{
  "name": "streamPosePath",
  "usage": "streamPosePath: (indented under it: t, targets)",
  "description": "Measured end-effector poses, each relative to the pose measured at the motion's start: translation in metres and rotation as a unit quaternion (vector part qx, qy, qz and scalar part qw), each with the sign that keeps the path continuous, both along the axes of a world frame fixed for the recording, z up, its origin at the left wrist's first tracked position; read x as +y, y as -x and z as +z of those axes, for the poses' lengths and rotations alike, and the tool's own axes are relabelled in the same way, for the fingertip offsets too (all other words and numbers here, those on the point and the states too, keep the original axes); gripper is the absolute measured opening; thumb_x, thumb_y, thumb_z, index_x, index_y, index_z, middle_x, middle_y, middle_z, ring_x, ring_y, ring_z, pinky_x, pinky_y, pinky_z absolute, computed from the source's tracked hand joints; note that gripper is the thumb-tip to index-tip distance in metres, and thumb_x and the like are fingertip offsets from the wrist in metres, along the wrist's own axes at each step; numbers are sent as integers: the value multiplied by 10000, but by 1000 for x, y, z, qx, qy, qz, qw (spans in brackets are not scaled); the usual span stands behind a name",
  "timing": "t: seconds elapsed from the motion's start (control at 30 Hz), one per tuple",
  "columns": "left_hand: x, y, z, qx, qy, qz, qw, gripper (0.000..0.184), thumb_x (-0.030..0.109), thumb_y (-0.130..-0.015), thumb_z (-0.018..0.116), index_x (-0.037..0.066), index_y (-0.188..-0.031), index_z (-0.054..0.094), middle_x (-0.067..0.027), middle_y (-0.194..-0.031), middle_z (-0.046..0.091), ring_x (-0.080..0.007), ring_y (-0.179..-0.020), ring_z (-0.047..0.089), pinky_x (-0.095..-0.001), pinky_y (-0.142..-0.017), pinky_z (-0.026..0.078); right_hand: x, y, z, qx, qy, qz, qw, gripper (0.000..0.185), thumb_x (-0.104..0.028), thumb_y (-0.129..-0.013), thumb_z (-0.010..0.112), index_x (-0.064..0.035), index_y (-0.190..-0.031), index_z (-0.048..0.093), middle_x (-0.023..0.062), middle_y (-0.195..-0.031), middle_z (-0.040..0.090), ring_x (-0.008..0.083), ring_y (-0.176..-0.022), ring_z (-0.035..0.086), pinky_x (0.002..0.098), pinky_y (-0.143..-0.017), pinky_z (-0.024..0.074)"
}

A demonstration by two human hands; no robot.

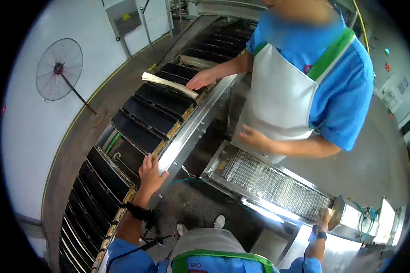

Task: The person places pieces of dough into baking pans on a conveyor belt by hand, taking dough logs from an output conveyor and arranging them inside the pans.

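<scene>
My left hand [151, 175] has its fingers apart and rests on the metal rail [171, 159] beside the black trays [139, 129]. Over at the right end of the metal mesh belt [278, 184] is my right hand [324, 219], fingers bent together around something small and pale that is too small to name. A long pale strip [171, 85] lies across the black trays, touched or nearly touched by a co-worker's hand [202, 79]. The co-worker's other hand [256, 139] hangs above the mesh belt's left end.
The co-worker in a white apron [278, 91] stands across the mesh belt. More black trays [93, 200] run down the lower left. A metal machine box [351, 220] adjoins the belt's right end. A wall fan [59, 68] is at the upper left.
</scene>
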State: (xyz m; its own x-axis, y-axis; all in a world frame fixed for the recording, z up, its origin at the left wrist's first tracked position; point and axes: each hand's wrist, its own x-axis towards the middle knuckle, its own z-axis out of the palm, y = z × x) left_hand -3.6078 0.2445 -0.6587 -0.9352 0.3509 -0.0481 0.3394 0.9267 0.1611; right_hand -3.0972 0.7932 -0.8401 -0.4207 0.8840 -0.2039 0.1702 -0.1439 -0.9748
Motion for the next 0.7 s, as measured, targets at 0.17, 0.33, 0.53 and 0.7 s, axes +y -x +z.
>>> streamPosePath:
  t: [0.17, 0.33, 0.53, 0.7]
  targets:
    - [-3, 22, -3, 0, 23, 33, 999, 688, 349, -677, 572, 31, -1215, 284, -193, -1288, 190, -324, -1197, 172, -490, -916, 185, 24, 20, 2, -467, -420, 96, 772, 402, -176, -728, 531, -77, -1105, 434, 133, -690, 537, 212, -625, 541, 320, -540, 417]
    - [-5, 57, -26, -22, 33, 222, 974, 759, 399, -670, 573, 8, -1226, 235, -195, -1278, 207, -338, -1187, 194, -489, -914, 210, 89, 99, -44, -636, -327, 190, 673, 260, -183, -730, 519, -69, -964, 537, 114, -660, 568, 244, -646, 557, 338, -540, 429]
    - [-33, 105, -79, -138, -267, 206, 931, 795, 451, -668, 550, -43, -1213, 246, -237, -1240, 259, -365, -1165, 233, -435, -917, 251, 116, 115, -105, -120, -22, -94, 988, 116, -98, -729, 486, 0, -789, 505, 148, -756, 545, 263, -721, 525, 305, -620, 407]
    - [0, 84, -48, -149, -164, 298, 929, 821, 470, -702, 493, -73, -1235, 184, -269, -1284, 157, -354, -1208, 152, -375, -972, 173, 98, 150, 9, -275, -227, 123, 926, 334, -104, -617, 604, -23, -922, 497, 182, -836, 557, 324, -800, 546, 349, -686, 423]
